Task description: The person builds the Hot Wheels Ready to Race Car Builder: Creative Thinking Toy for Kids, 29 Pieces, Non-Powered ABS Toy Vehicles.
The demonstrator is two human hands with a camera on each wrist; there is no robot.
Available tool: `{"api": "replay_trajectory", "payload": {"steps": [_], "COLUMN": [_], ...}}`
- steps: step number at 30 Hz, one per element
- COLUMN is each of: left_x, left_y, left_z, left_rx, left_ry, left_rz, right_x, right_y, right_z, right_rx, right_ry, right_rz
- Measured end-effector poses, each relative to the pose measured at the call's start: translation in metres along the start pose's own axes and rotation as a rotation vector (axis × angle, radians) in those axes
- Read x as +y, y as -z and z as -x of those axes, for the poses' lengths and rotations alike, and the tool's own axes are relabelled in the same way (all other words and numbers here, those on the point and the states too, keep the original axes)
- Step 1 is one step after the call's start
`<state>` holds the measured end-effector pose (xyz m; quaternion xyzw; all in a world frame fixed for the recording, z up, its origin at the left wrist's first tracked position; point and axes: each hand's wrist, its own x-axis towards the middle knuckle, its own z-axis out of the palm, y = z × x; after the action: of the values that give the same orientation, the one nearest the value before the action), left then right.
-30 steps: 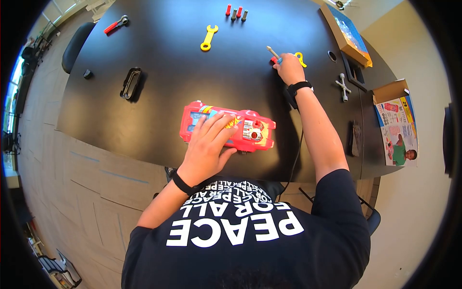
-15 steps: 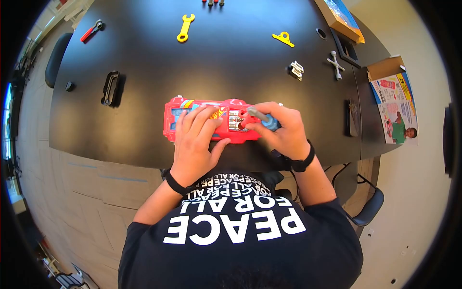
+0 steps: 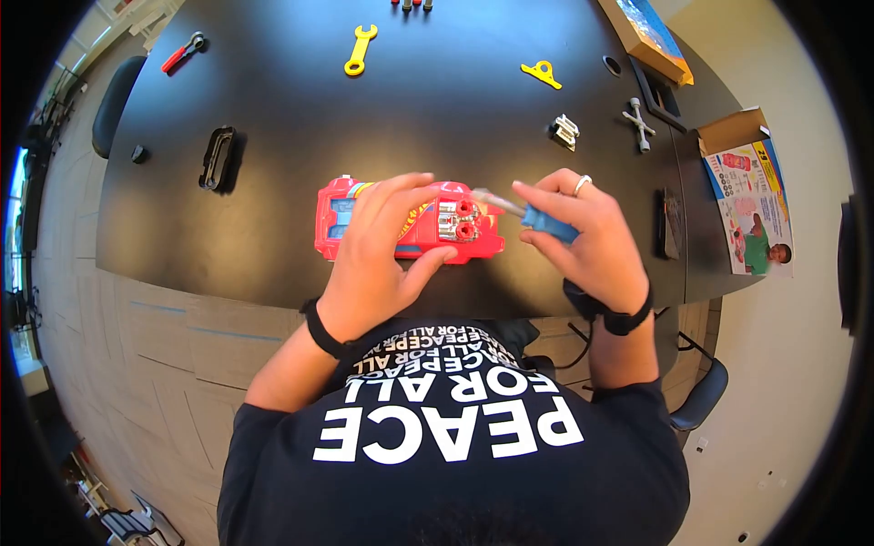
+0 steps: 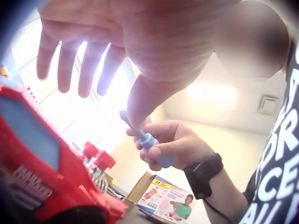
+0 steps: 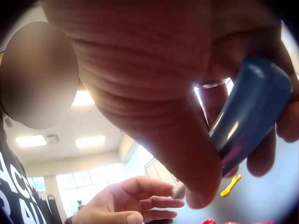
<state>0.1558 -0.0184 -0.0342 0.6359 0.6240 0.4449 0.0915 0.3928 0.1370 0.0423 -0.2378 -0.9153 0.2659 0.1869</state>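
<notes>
A red toy car lies on the dark table, its silver engine section facing right. Two red plugs sit in that engine. My left hand hovers over the car's middle with its fingers extended; the left wrist view shows a gap between palm and car. Just right of the car, my right hand grips a toy screwdriver by its blue handle. The screwdriver's grey shaft points left over the car's end, near the left hand's thumb in the left wrist view.
Farther back lie a yellow wrench, a yellow holed piece, a red-handled ratchet and several bolts. A silver part and a grey cross wrench lie right. A black frame sits left, an open box far right.
My right hand brought the screwdriver and a red plug from the far right to the car, then drew back slightly. The plug now sits in the engine. The left hand lifted off the car.
</notes>
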Motion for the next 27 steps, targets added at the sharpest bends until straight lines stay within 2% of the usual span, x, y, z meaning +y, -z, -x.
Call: {"api": "replay_trajectory", "payload": {"steps": [1,2,3,5,6,7,9,11,17,19,20,22,23,25,26,27], "left_x": [0.000,0.002,-0.001,-0.007,0.000,-0.001,-0.008,-0.010,-0.029,-0.030,-0.026,-0.017,-0.017,-0.018,-0.023,-0.032], "left_y": [0.000,0.002,-0.002,-0.011,-0.010,-0.012,-0.019,-0.022,-0.023,-0.020,-0.018,-0.017,-0.016,-0.016,-0.017,-0.021], "left_z": [-0.010,-0.022,-0.030,-0.043,-0.050,-0.053,-0.058,-0.060,-0.062,-0.062,-0.063,-0.065,-0.065,-0.066,-0.066,-0.065], "left_rx": [0.013,0.022,0.017,-0.061,-0.093,-0.094,-0.162,-0.162,-0.180,-0.254,-0.254,-0.157,-0.159,-0.243,-0.243,-0.246], "left_ry": [-0.029,-0.111,-0.117,-0.160,-0.059,-0.063,0.051,0.032,0.136,0.115,0.116,0.077,0.076,0.141,0.141,0.066], "left_rz": [0.183,0.156,0.159,0.296,0.323,0.323,0.425,0.414,0.512,0.516,0.516,0.627,0.627,0.641,0.641,0.587], "right_x": [-0.003,-0.007,-0.011,-0.021,-0.020,-0.020,-0.020,-0.023,-0.038,-0.037,-0.041,-0.056,-0.061,-0.067,-0.061,-0.048], "right_y": [0.005,0.007,0.011,0.015,0.013,0.012,0.009,0.007,0.008,0.011,0.012,0.015,0.015,0.015,0.013,0.010], "right_z": [-0.004,-0.009,-0.014,-0.026,-0.031,-0.037,-0.049,-0.056,-0.063,-0.062,-0.063,-0.067,-0.070,-0.076,-0.072,-0.065], "right_rx": [0.006,-0.004,-0.013,-0.075,-0.077,-0.081,-0.113,-0.147,-0.129,-0.164,-0.165,-0.283,-0.282,-0.414,-0.414,-0.219], "right_ry": [-0.002,0.029,0.059,0.036,0.110,0.185,0.227,0.268,0.296,0.304,0.304,-0.023,-0.026,-0.182,-0.182,0.057], "right_rz": [0.001,0.092,0.185,0.234,0.262,0.290,0.246,0.201,0.170,0.244,0.244,0.358,0.358,0.642,0.642,0.413]}}
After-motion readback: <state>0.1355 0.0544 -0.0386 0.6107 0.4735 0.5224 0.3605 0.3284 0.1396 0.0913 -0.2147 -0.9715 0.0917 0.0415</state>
